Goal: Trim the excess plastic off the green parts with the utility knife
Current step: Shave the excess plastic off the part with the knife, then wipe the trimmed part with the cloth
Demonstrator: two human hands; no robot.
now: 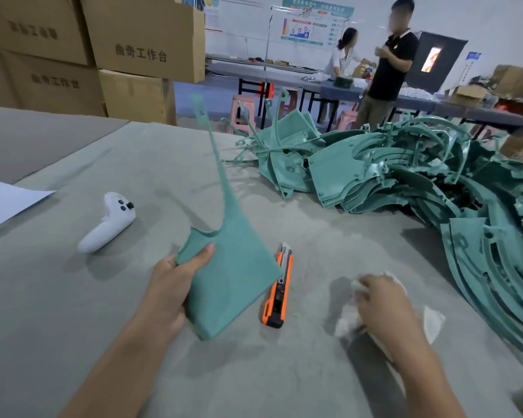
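My left hand (171, 285) grips a flat, matte green part (233, 267) by its lower edge, its thin curved stem rising above the grey, felt-like tabletop (127, 158). The orange-and-black utility knife (277, 289) lies flat just beside it, and my right hand (381, 303) is curled around a crumpled white wipe (432, 324).

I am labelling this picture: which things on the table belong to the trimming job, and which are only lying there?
For the job: green part, held by the left hand; orange utility knife; pile of green parts.
Lying about: white controller; sheet of paper; white tissue in the right hand.
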